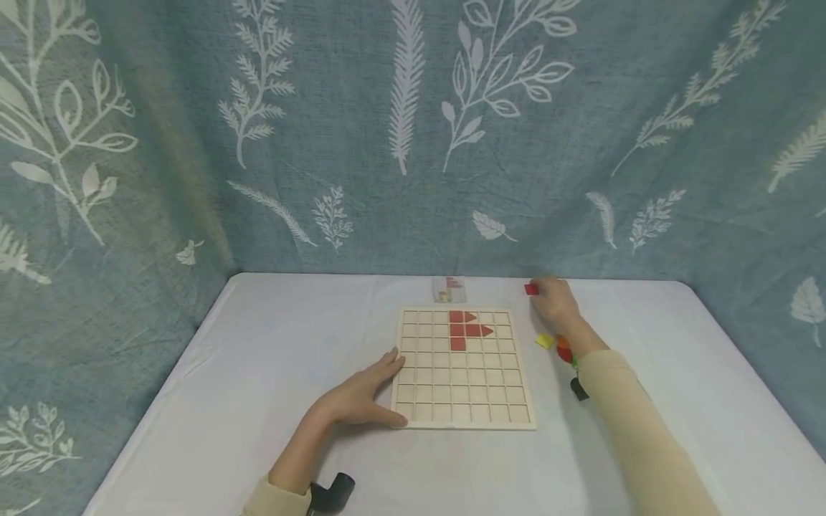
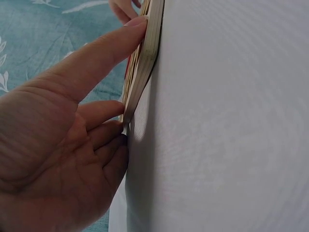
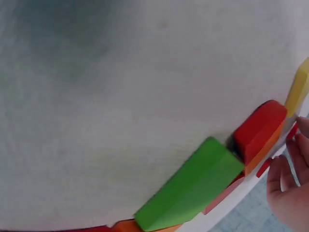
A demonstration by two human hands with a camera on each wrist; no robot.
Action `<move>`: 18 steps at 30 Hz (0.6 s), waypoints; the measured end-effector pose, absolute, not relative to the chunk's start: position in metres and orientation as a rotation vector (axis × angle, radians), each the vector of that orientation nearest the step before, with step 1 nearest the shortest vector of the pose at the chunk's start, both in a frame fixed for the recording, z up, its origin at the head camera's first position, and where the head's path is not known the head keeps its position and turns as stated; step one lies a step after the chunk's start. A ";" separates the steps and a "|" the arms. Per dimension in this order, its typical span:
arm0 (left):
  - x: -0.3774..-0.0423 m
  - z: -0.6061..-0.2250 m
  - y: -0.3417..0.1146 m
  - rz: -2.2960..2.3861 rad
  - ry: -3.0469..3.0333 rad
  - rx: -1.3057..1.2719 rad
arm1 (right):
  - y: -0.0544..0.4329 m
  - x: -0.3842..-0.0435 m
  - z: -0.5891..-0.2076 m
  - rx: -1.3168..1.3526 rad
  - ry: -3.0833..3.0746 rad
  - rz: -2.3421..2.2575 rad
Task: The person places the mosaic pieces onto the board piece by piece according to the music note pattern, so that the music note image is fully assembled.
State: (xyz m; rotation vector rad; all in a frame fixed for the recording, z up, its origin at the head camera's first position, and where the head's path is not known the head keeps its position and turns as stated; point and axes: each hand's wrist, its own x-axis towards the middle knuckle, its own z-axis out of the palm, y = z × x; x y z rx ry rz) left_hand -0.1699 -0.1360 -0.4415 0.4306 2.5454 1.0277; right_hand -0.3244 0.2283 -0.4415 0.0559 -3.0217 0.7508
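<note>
A pale wooden grid board (image 1: 432, 369) lies on the table, with several red pieces (image 1: 458, 330), square and pointed, set in its upper cells. My left hand (image 1: 364, 393) touches the board's left side, thumb at the near left corner and fingers spread along the edge. In the left wrist view the thumb (image 2: 104, 55) lies against the board's rim (image 2: 149, 48). At the back right, my right hand (image 1: 555, 301) pinches a small flat red block (image 1: 531, 289) at its fingertips. Red slivers (image 3: 264, 166) show beside the right fingers (image 3: 288, 174); the grip is partly hidden.
Behind the board lies a small picture card (image 1: 449, 289). Right of it are a yellow block (image 1: 545, 340) and red and orange pieces (image 1: 564, 349), partly under the right forearm. A green block (image 3: 190, 186) shows in the right wrist view. Patterned cloth (image 1: 361, 143) hangs behind the table.
</note>
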 end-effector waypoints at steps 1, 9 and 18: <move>-0.170 -0.442 -0.136 1.024 2.548 0.434 | 0.229 -0.324 -0.442 0.056 -3.021 0.740; -0.171 -0.444 -0.138 1.008 2.568 0.469 | 0.232 -0.318 -0.440 0.029 -3.001 0.768; -0.171 -0.447 -0.138 1.009 2.562 0.479 | 0.223 -0.296 -0.436 0.092 -2.916 1.086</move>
